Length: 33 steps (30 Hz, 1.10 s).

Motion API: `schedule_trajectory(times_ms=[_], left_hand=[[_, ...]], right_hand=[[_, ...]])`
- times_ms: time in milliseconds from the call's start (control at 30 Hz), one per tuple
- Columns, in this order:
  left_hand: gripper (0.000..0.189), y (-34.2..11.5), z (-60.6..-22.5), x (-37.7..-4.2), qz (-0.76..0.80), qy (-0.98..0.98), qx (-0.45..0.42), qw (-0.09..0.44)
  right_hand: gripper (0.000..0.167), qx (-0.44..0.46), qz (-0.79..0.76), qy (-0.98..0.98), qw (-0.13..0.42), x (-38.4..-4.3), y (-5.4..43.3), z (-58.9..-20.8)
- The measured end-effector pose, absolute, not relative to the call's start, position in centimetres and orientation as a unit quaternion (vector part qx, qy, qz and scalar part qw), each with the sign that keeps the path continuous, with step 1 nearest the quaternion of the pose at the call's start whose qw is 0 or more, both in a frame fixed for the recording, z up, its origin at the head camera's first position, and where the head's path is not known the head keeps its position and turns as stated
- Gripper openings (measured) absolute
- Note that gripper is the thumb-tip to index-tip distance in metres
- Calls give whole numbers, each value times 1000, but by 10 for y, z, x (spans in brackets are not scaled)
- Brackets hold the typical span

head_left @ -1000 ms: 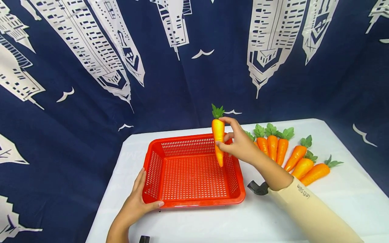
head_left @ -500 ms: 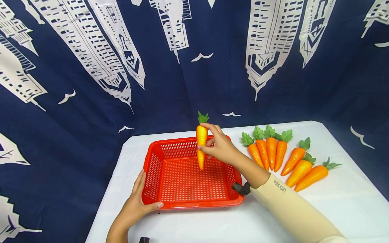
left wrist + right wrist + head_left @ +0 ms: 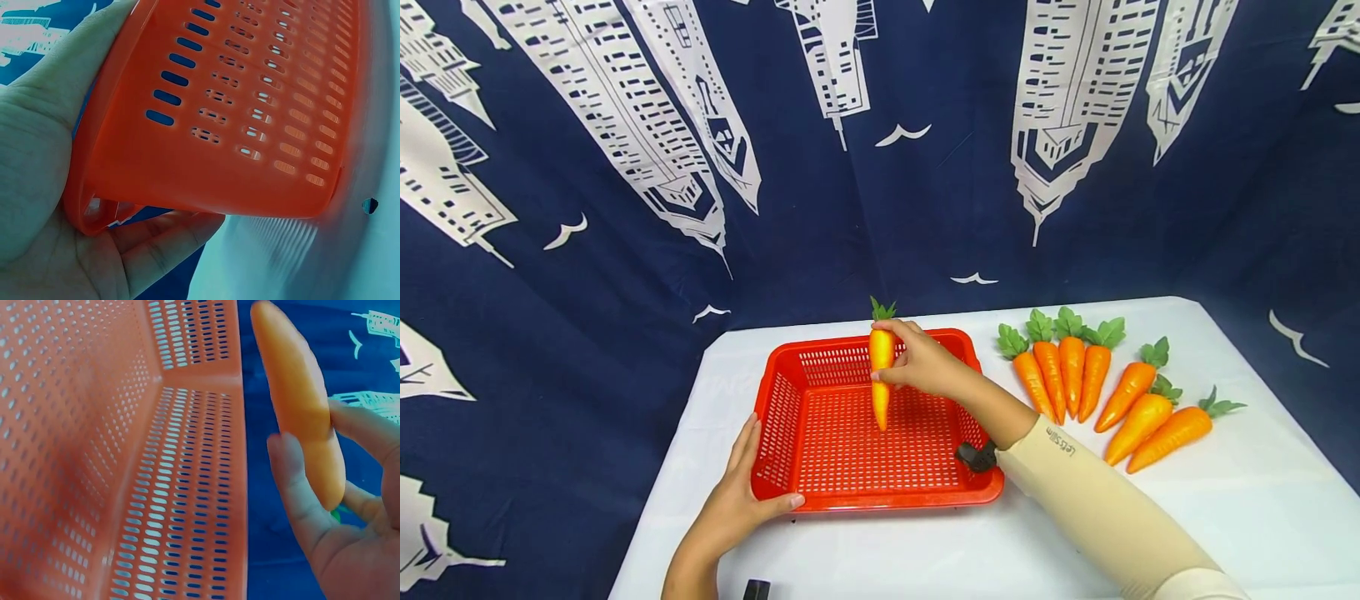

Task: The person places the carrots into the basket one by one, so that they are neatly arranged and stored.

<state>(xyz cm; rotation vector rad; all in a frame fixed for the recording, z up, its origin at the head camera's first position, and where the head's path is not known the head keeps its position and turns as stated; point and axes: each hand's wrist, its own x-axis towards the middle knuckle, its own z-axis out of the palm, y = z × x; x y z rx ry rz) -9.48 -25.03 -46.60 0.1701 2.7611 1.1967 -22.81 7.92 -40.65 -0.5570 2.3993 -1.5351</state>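
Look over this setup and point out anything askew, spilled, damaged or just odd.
The blue cloth looks hung upside down: its printed towers point tip-first toward the table. Nothing else stands out: the red basket looks upright, and no damage shows on the carrots.

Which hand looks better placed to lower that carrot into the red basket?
Probably the right hand: it pinches the carrot, tip down, and the head view shows it over the red basket. The left hand grips the basket's near left corner.
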Motion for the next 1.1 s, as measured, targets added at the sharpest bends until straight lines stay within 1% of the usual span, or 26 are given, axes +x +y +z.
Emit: schedule_trajectory(times_ms=[167,433,633,933,1100], left_hand=[[131,-250,-465,-96,398,914,53,65],[132,-250,-465,-97,404,911,50,69],[130,-249,-465,-98,407,909,49,69],[130,-251,-466,-97,403,911,49,66],[130,-250,-468,-96,407,909,49,67]], right_hand=[[78,-203,-514,820,148,-229,71,-413],[79,-199,-507,818,187,-231,69,-424],[76,-208,-503,812,211,-237,69,-436],[70,-203,-411,861,220,-237,65,-448],[65,-186,-417,853,255,-234,64,-452]])
